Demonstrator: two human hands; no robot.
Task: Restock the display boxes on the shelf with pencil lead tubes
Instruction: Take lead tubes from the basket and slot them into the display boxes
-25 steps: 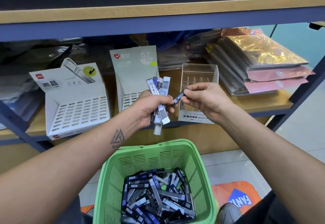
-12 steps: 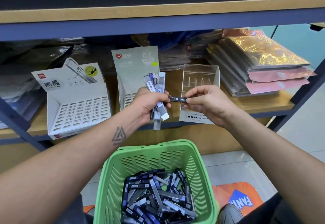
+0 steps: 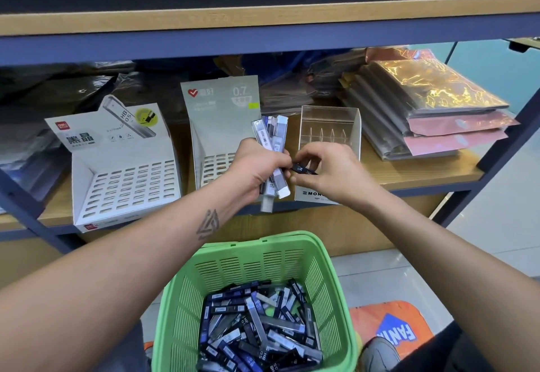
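Observation:
My left hand (image 3: 257, 167) grips a bundle of lead tubes (image 3: 271, 149) upright in front of the shelf. Beside it, my right hand (image 3: 330, 173) pinches a single dark tube (image 3: 302, 168) lying sideways, its end touching the bundle. Three display boxes stand on the shelf: a white slotted box (image 3: 125, 187) at left, a grey 0.7 box (image 3: 219, 114) in the middle, and a clear box (image 3: 330, 126) with dividers behind my right hand. No tubes show in the white or clear box. Below, a green basket (image 3: 321, 266) holds many loose tubes (image 3: 257, 328).
A stack of shiny plastic-wrapped packs (image 3: 423, 103) lies on the shelf at right. Dark wrapped goods (image 3: 58, 85) fill the back. An upper shelf edge (image 3: 263, 21) hangs overhead. A blue frame post (image 3: 508, 135) stands at right. An orange mat (image 3: 391, 328) and a shoe (image 3: 377, 354) are on the floor.
My right hand has turned its single tube from slanted to sideways and brought it in against the bundle in my left hand. Both hands shifted slightly lower.

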